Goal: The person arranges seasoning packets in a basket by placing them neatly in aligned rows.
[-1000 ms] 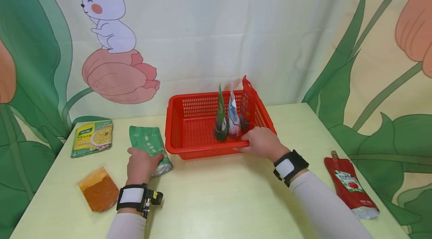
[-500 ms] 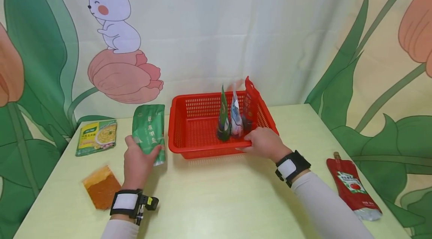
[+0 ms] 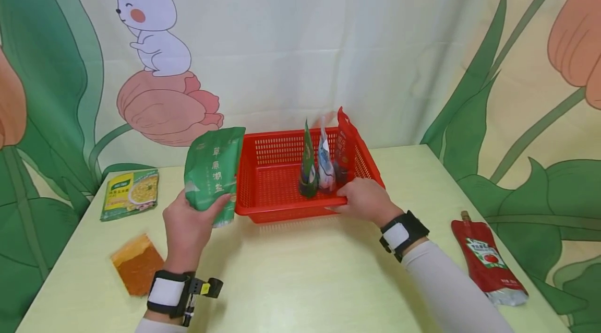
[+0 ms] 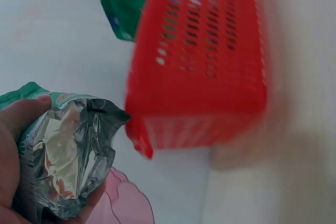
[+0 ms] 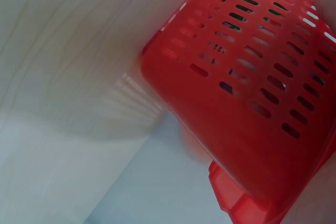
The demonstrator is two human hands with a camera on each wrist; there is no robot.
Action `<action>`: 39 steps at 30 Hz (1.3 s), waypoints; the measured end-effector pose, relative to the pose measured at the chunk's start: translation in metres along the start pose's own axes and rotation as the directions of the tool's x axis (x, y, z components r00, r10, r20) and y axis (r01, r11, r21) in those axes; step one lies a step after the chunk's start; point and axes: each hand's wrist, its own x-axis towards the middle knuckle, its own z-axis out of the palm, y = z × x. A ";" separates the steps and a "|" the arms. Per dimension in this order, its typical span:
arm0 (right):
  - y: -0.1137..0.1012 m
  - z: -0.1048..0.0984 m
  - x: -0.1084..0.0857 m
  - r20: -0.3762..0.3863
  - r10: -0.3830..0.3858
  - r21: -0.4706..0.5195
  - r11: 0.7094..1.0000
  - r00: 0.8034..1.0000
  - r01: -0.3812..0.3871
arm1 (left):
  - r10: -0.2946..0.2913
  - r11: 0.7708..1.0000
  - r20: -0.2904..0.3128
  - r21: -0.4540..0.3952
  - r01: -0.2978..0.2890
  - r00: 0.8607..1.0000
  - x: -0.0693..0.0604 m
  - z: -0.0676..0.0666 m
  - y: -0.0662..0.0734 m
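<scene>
The left hand (image 3: 190, 226) has a firm grip, fingers and thumb closed round the lower part of a green pouch (image 3: 213, 166), the thumb lying across its printed front. The pouch is up off the counter (image 3: 300, 286), tilted a little, at the left end of the red basket (image 3: 281, 213). From where I stand it covers part of the basket's left rim; the left wrist view shows its crumpled silvery base right by that rim, though I can't tell whether they touch.

The right hand (image 3: 366, 200) has its own grip closed on the basket's front rim, towards the right end. Inside the basket, just beyond those fingers, three packs stand upright side by side: a dark green pack (image 3: 307, 161), a pale blue-and-white pack (image 3: 324, 158) and, nearest the right wall, a red pack (image 3: 345, 145).

Farther out, left of the left hand, an orange-brown packet (image 3: 137, 265) lies flat, with a yellow-and-green packet (image 3: 130, 194) behind it. Well over to the right, a red spouted pouch (image 3: 488, 260) with a tomato on its label lies beside the right forearm. A printed cloth (image 3: 291, 61) with a white rabbit hangs behind everything.
</scene>
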 end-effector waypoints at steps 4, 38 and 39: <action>0.000 0.002 0.000 -0.013 -0.001 -0.004 1.000 1.000 0.001 | 0.017 0.998 0.015 -0.056 -0.016 1.000 -0.008 -0.001 0.017; -0.114 -0.012 -0.039 -0.107 -0.070 0.958 0.258 0.992 0.122 | 0.199 0.853 0.495 -0.512 0.098 0.846 -0.071 0.048 0.056; -0.118 -0.012 -0.040 -0.105 -0.083 0.962 0.244 0.991 0.122 | 0.211 0.853 0.500 -0.514 0.091 0.840 -0.072 0.048 0.056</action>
